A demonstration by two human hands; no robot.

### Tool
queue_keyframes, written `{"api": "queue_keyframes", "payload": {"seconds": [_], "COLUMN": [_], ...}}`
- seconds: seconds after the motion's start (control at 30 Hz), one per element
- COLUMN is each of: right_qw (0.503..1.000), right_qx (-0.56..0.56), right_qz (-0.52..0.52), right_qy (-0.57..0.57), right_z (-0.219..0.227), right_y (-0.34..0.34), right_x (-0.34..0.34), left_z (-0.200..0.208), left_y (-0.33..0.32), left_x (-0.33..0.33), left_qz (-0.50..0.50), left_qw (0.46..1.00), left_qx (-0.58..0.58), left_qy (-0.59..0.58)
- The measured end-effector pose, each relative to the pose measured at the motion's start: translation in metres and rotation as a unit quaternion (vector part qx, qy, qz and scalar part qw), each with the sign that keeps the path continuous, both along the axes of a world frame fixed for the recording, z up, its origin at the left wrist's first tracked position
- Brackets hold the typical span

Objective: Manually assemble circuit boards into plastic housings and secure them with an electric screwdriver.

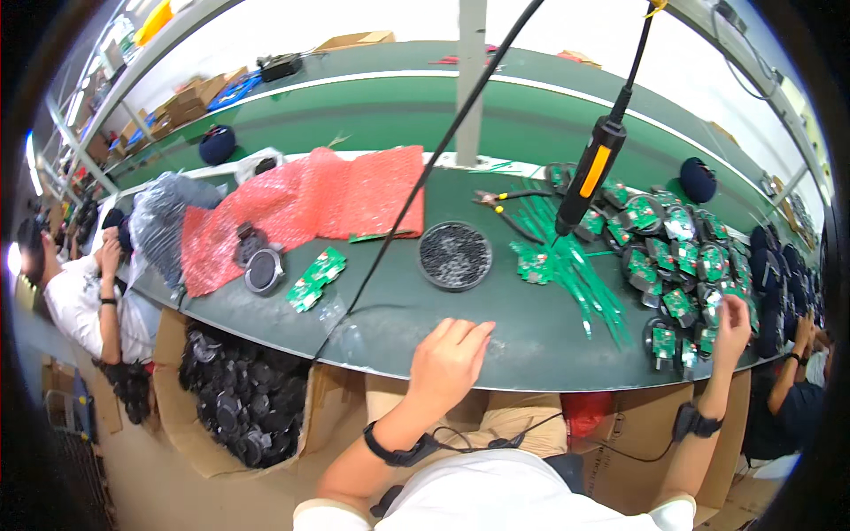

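Note:
My left hand [450,361] rests at the table's front edge, its fingers curled close together; I see nothing in it, though the palm is turned away. My right hand [730,329] reaches to the right side, fingers bent inward at the near edge of a pile of round black parts with green circuit boards [680,257]. Whether it grips one of them is hidden. Between the hands lie loose green strips [580,288] and a single green circuit board [534,265]. A round dish of small black screws [454,256] sits beyond my left hand.
An electric screwdriver [595,168] hangs over the strips, near yellow-and-black pliers [509,208]. Red bubble wrap [310,199], a round black part [264,271] and green boards [316,279] lie left. A carton [168,389] of black parts stands below. Other people work on both sides.

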State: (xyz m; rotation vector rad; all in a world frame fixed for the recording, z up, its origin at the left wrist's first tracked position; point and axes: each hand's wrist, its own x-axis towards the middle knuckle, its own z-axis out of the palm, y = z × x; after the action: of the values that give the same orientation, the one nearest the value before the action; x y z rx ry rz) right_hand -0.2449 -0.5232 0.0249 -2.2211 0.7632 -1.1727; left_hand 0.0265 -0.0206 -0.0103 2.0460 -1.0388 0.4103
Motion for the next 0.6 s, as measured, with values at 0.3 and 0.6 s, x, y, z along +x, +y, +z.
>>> {"api": "queue_keyframes", "payload": {"seconds": [0.3, 0.6], "right_qw": [0.873, 0.847], "right_qx": [-0.185, -0.3], "right_qz": [0.373, 0.309], "right_qy": [0.253, 0.313], "right_z": [0.02, -0.013], "right_y": [0.289, 0.29], "right_x": [0.191, 0.24], "left_z": [0.023, 0.027], "left_y": [0.04, 0.202], "left_x": [0.001, 0.14], "left_qz": [0.013, 0.388], "left_qw": [0.991, 0.919], "left_qx": [-0.099, 0.074], "left_qy": [0.086, -0.013]}}
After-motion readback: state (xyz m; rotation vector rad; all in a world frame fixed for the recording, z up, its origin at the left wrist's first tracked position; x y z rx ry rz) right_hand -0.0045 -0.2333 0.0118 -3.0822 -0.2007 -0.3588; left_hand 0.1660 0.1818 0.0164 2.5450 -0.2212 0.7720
